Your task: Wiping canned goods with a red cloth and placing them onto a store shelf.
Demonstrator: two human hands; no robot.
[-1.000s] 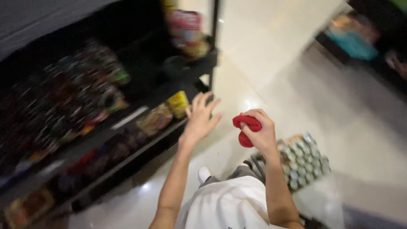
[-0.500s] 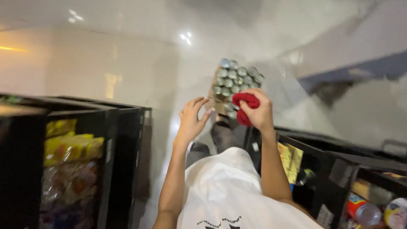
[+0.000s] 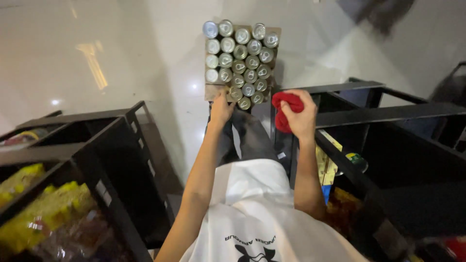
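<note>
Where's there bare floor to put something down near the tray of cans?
Bare shiny floor lies left of the tray of cans, beyond the left shelf; more lies to its right, above the right shelf. It is crowded between the shelves, where the left hand and the right hand, gripping a red cloth, reach.

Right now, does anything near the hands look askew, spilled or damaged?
Nothing looks spilled or damaged. The flat cardboard tray of silver-topped cans sits on the pale glossy floor, cans upright in rows. The left hand reaches toward its near edge; the right hand has its grip on a bunched red cloth.
</note>
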